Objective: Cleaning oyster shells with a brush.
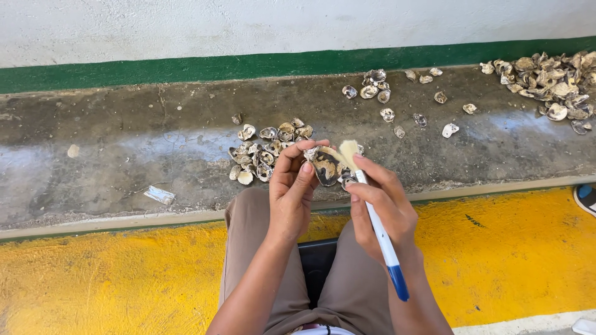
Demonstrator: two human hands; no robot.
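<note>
Left hand (292,189) pinches an oyster shell (325,165) by fingertips, held above the knees. Right hand (380,208) grips a white-and-blue brush (374,221), bristles touching the shell's upper edge. Small shell pile (264,149) on the concrete ledge (124,155) just beyond; bigger shell heap (552,80) far right.

Just beyond our left hand (290,192) we see a shell cluster (267,152) on the ledge (124,155); a bigger shell pile (552,84) lies far right.
</note>
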